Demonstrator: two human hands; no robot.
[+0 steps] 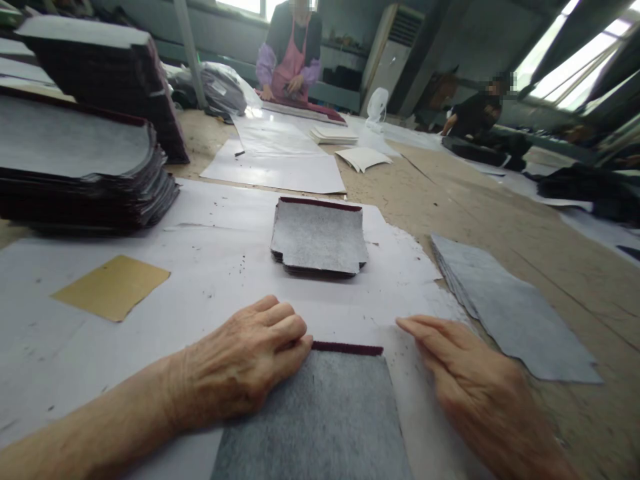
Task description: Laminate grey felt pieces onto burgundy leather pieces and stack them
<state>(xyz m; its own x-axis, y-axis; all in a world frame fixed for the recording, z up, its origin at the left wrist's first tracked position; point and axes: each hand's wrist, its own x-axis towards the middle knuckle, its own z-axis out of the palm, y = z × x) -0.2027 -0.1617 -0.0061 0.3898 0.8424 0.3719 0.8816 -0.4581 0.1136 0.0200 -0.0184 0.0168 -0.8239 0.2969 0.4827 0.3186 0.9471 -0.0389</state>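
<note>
A grey fabric piece (320, 413) with a folded dark-red strip along its far edge lies in front of me. My left hand (255, 350) is closed at its far left corner, fingers curled and thumb on the end of the red strip. To the right of the piece, my right hand (465, 373) is apart from it, fingers stretched forward and holding nothing. Straight ahead sits a small stack of similar grey pieces (320, 233), the top one with a dark-red far edge and notched near corners.
White paper (210, 260) covers the table under my hands. A tan card (114, 287) lies left, grey sheets (520, 307) right. Tall fabric stacks (75, 143) stand at the left. Across the table are white sheets (280, 163), a small fan (377, 107) and two people.
</note>
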